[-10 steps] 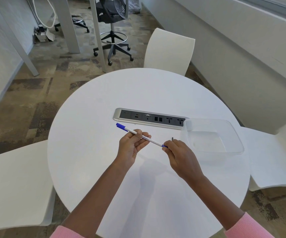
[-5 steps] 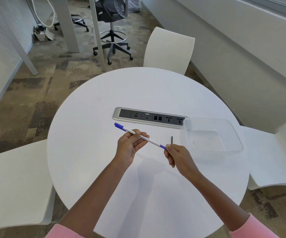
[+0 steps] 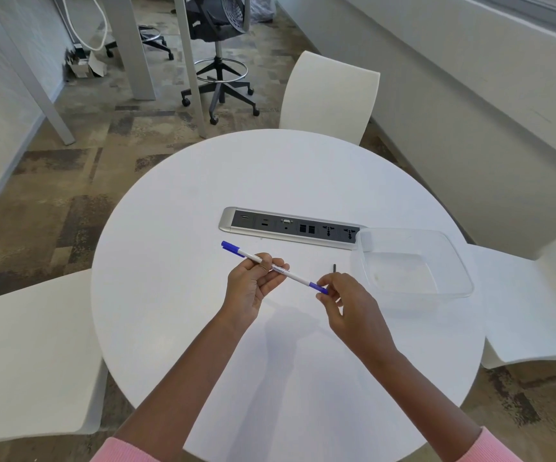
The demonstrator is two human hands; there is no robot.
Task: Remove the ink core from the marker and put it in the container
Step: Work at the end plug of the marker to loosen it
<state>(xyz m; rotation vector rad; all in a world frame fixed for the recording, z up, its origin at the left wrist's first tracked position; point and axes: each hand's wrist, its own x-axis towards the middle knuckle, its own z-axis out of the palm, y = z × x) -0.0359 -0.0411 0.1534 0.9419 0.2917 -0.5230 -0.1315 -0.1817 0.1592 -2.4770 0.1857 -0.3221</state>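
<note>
White round table [image 3: 176, 328] fills mid-frame. Left hand [image 3: 253, 285] grips the slim white blue-capped marker [image 3: 280, 270]; right hand [image 3: 346, 305] now pinches its lower blue end, so pulling can start. Clear plastic container [image 3: 463, 261] waits at right.

The left hand [image 3: 253, 288] holds a white marker [image 3: 275, 267] over the round table [image 3: 176, 295] — the right hand [image 3: 350, 311] pinches its blue end, near a clear container [image 3: 450, 261].

An office meeting area. A round white table [image 3: 176, 248] carries a built-in power and data strip [image 3: 290, 227], with white chairs [image 3: 328, 98] around it. A wheeled drafting chair [image 3: 218, 45] stands on patterned carpet tiles [image 3: 70, 208].
</note>
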